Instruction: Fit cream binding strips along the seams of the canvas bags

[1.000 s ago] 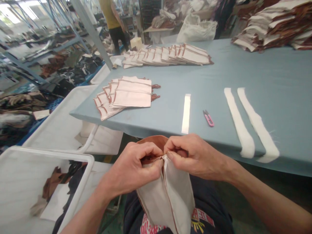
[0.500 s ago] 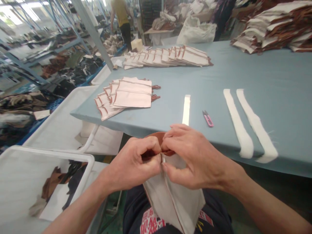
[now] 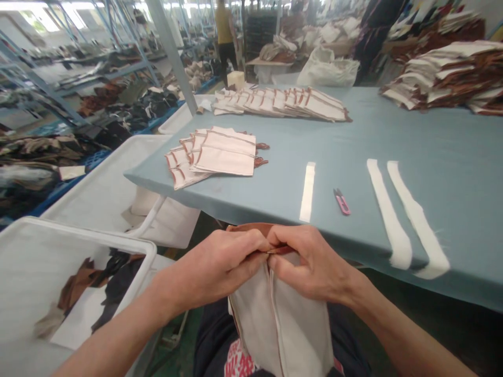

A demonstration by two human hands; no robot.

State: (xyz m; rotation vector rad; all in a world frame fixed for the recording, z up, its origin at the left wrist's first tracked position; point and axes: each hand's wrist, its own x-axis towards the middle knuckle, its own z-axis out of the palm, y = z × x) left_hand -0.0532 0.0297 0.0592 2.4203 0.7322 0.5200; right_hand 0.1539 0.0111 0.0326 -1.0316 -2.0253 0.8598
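Over my lap I hold a fabric piece (image 3: 283,324), cream-white with a brown edge and a seam down its middle. My left hand (image 3: 220,264) and my right hand (image 3: 310,264) both pinch its brown top edge, fingers closed and nearly touching each other. The piece hangs down between my arms, just in front of the blue-grey table's (image 3: 353,136) near edge. On the table beyond my hands lie a white strip (image 3: 307,191) and small pink thread snips (image 3: 342,201).
A fanned stack of finished cream pieces (image 3: 216,157) lies at the table's left, another row (image 3: 283,100) farther back, a tall pile (image 3: 448,76) at back right. Two long white strips (image 3: 404,214) lie right. White bins (image 3: 51,283) stand left. A person (image 3: 223,36) stands far off.
My hands shifted slightly down and my right fingers closed lower over the brown edge. The view tilted, so the table sits lower in frame. The distant person moved farther away.
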